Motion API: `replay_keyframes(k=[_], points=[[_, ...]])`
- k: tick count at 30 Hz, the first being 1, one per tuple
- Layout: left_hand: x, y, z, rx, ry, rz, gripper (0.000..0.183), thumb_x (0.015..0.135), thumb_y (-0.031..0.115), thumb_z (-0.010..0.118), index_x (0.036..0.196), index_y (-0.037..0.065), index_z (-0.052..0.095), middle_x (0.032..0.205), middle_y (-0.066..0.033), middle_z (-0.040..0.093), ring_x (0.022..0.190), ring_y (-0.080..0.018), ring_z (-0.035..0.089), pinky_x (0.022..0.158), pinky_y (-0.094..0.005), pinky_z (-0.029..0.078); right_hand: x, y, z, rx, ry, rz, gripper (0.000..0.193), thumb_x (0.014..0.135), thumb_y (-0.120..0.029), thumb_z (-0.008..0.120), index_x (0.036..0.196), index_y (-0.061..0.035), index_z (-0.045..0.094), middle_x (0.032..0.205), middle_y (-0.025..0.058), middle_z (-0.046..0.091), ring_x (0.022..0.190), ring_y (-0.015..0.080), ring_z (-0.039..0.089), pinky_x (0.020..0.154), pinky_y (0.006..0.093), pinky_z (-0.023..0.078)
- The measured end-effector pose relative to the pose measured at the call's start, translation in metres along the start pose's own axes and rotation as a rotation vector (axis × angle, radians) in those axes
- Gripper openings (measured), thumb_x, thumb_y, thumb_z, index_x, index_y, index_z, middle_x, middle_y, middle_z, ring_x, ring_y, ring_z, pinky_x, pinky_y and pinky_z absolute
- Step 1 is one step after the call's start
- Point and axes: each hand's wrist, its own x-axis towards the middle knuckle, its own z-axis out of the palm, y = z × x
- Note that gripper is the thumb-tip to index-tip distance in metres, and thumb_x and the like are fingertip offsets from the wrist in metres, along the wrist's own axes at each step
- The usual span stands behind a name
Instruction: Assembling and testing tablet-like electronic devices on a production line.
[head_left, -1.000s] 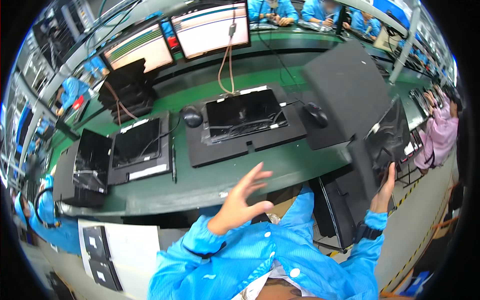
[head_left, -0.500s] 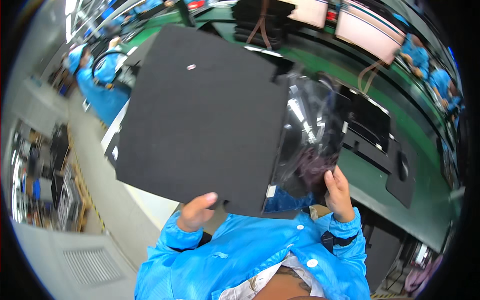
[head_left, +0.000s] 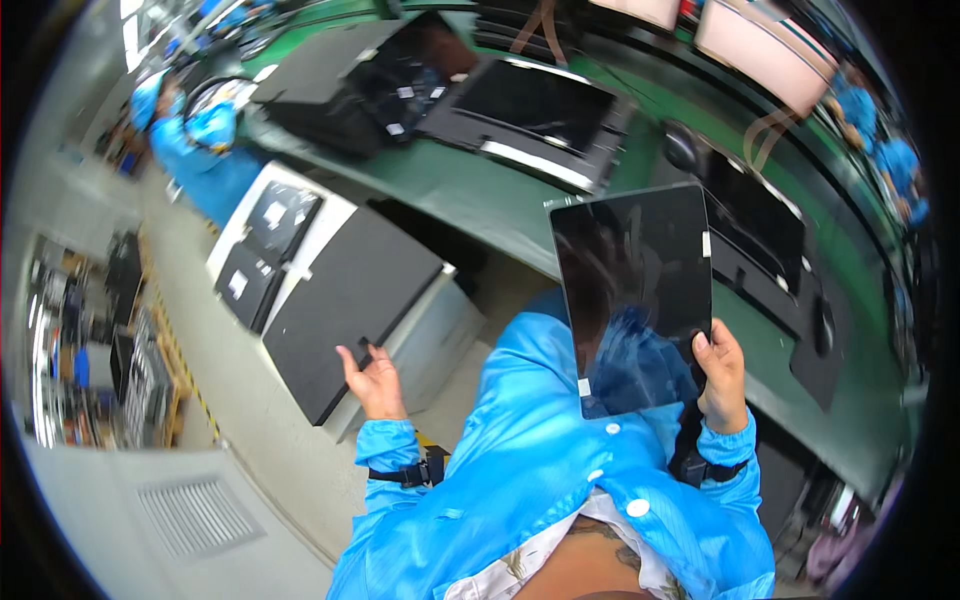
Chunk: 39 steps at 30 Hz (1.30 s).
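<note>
Co-worker (head_left: 205,165): a person in blue sits at my 10 o'clock, well apart from my hands.
Dark packages (head_left: 258,252): two, flat and black with pale labels, lying between 9 and 10 o'clock on a white stand (head_left: 438,335).
Black board (head_left: 350,290): matte, flat, notched on its near edge, lying on the same stand at 9 o'clock.
My left grip (head_left: 376,388): at 8 o'clock, palm up, fingers apart and holding nothing, just beside the notch; I cannot tell whether they touch it.
Bench (head_left: 400,175): green, running from 11 round to 4 o'clock, with dark screens (head_left: 535,105) lying on black pads.
Glossy panel (head_left: 640,275): in front of me at 3 o'clock, held up clear of the bench; thin, black, rectangular, with rounded corners. Its face mirrors light, bluish low down; a pale tab sits on the right edge, another at the lower left corner.
My right grip (head_left: 722,375): between 3 and 4 o'clock, clamped on the panel's lower right edge, thumb on its face, other fingers mostly hidden.
Mouse (head_left: 823,325): black, at 3 o'clock, beyond that hand.
</note>
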Motion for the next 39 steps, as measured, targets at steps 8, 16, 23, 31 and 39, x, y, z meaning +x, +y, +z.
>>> replay_keyframes(k=[8, 16, 23, 31, 39], points=[[-0.090, -0.031, 0.120, 0.400, -0.436, -1.090, 0.053, 0.105, 0.043, 0.046, 0.136, 0.002, 0.060, 0.109, -0.0129, 0.072, 0.095, -0.0268, 0.066, 0.089, -0.0425, 0.050, -0.137, -0.015, -0.104, 0.320, 0.848, -0.264, 0.028, 0.106, -0.019, 0.059, 0.126, 0.0003, 0.062, 0.117, 0.0058, 0.069, 0.103, 0.0135, 0.066, 0.090, 0.0291, 0.052], [-0.075, -0.167, 0.250, 1.669, -1.585, 0.633, 0.036, 0.100, 0.009, 0.061, 0.133, -0.003, 0.059, 0.136, -0.0172, 0.062, 0.126, -0.0297, 0.059, 0.111, -0.0426, 0.040, -0.315, 0.071, -0.160, 0.025, 1.953, -0.203, 0.041, 0.104, -0.040, 0.062, 0.115, -0.0005, 0.065, 0.108, 0.0081, 0.070, 0.097, 0.0182, 0.065, 0.087, 0.0340, 0.053], [-0.016, -0.300, 0.316, 1.769, -1.881, 1.002, 0.078, 0.086, 0.038, 0.079, 0.148, 0.000, 0.048, 0.155, -0.0236, 0.044, 0.149, -0.0405, 0.034, 0.122, -0.0554, 0.022, -0.415, 0.131, -0.201, 0.059, 1.819, 0.254, 0.053, 0.102, -0.039, 0.061, 0.127, 0.0084, 0.061, 0.119, 0.0143, 0.069, 0.104, 0.0249, 0.067, 0.094, 0.0398, 0.053], [-0.015, -0.319, 0.343, 2.307, -1.570, 0.851, 0.106, 0.079, 0.063, 0.075, 0.157, 0.003, 0.035, 0.166, -0.0246, 0.025, 0.157, -0.0389, 0.016, 0.115, -0.0765, 0.011, -0.063, -0.061, -0.075, -1.066, 0.801, -0.293, 0.027, 0.089, -0.012, 0.074, 0.114, -0.0007, 0.070, 0.109, 0.0181, 0.070, 0.101, 0.0342, 0.067, 0.092, 0.0432, 0.052], [0.055, -0.284, 0.326, 2.048, -1.656, 0.780, 0.111, 0.069, 0.060, 0.087, 0.151, -0.001, 0.044, 0.163, -0.0261, 0.030, 0.155, -0.0388, 0.021, 0.122, -0.0655, 0.006, 0.281, -0.029, 0.024, -1.368, 0.133, -0.779, 0.024, 0.084, -0.021, 0.071, 0.101, -0.0054, 0.074, 0.096, 0.0120, 0.066, 0.103, 0.0323, 0.062, 0.087, 0.0457, 0.050]])
